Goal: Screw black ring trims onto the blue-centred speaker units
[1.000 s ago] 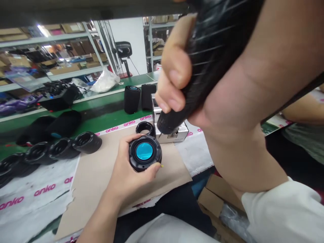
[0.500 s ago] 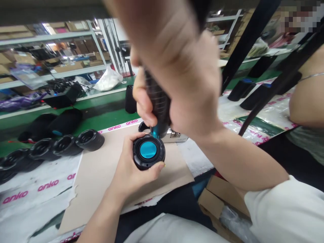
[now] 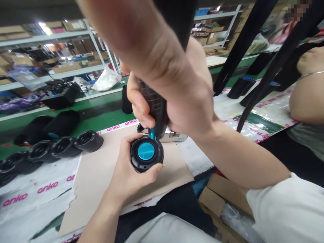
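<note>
My left hand (image 3: 134,172) is wrapped round a round black speaker part (image 3: 147,166) with a shiny blue disc in its middle, held over the cardboard sheet (image 3: 98,182). My right hand (image 3: 182,84) grips a black electric screwdriver (image 3: 155,101) with a ribbed grip, pointing down. Its blue-collared lower end meets the far rim of the speaker part; the tip itself is hidden. Behind the screwdriver, a small box (image 3: 174,136) with printed marks is partly covered.
Several black ring-shaped housings (image 3: 88,141) stand in a row at the left. Dark cylinders (image 3: 62,125) lie behind them. At the right are a black upright bar (image 3: 243,47), blue-topped cylinders (image 3: 240,87) and another person's arm (image 3: 307,91). An open carton (image 3: 212,199) sits below the table edge.
The right hand and screwdriver have shifted slightly left in the view, and the speaker part appears a little further left too. Both hands keep their hold.
</note>
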`<state>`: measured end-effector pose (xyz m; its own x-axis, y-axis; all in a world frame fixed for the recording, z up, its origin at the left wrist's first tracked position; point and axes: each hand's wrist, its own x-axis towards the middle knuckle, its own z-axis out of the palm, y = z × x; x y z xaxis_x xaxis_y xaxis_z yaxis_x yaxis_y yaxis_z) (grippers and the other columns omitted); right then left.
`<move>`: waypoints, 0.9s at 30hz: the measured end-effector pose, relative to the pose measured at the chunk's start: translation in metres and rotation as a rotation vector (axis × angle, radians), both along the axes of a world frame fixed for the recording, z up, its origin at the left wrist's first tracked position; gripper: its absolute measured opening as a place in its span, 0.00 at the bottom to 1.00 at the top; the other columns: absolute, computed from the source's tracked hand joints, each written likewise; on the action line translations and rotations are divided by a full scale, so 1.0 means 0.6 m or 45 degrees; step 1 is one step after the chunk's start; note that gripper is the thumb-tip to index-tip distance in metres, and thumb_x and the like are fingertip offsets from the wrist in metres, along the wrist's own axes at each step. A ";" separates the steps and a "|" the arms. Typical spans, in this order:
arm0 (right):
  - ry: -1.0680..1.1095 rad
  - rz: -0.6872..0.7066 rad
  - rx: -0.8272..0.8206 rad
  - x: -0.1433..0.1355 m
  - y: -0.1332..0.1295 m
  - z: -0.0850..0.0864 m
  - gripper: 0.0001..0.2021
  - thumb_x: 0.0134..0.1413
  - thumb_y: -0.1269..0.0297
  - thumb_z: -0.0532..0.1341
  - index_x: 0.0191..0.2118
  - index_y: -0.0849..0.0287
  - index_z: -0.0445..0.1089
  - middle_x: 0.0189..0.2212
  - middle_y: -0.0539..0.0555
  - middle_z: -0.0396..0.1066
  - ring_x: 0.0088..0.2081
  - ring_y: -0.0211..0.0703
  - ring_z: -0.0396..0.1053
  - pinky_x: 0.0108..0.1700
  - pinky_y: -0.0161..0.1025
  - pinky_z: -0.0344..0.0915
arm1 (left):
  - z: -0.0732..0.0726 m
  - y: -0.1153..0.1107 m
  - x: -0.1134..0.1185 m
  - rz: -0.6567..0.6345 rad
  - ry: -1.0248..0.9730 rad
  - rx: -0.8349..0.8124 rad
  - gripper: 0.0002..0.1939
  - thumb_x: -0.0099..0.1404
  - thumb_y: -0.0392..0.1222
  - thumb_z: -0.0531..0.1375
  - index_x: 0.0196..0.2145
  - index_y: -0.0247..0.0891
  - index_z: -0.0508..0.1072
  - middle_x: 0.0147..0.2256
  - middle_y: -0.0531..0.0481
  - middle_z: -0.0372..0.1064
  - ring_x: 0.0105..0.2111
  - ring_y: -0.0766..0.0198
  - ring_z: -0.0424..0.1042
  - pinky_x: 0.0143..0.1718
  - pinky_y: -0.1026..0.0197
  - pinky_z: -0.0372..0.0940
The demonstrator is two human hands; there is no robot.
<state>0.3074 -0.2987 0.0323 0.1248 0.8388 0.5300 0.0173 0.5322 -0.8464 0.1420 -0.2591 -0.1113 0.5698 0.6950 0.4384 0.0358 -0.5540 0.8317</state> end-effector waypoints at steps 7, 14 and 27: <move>0.160 -0.419 0.387 0.069 -0.020 -0.053 0.19 0.68 0.45 0.68 0.34 0.53 0.68 0.20 0.46 0.61 0.19 0.36 0.59 0.19 0.40 0.57 | 0.001 -0.002 0.003 0.006 0.015 -0.023 0.35 0.53 0.43 0.76 0.56 0.43 0.69 0.54 0.44 0.76 0.54 0.50 0.79 0.48 0.54 0.75; 0.180 -0.650 0.295 0.112 0.020 -0.139 0.26 0.55 0.41 0.76 0.28 0.53 0.64 0.16 0.45 0.63 0.15 0.37 0.59 0.17 0.41 0.53 | 0.000 0.005 0.003 0.012 0.012 0.027 0.35 0.52 0.42 0.77 0.55 0.43 0.69 0.54 0.44 0.76 0.56 0.50 0.79 0.48 0.55 0.75; 0.342 -0.631 0.322 0.100 -0.004 -0.111 0.25 0.53 0.40 0.77 0.29 0.55 0.69 0.17 0.45 0.62 0.14 0.37 0.58 0.13 0.40 0.54 | 0.003 0.000 0.004 0.037 -0.008 0.025 0.34 0.52 0.43 0.76 0.54 0.43 0.70 0.53 0.46 0.76 0.53 0.52 0.80 0.48 0.55 0.75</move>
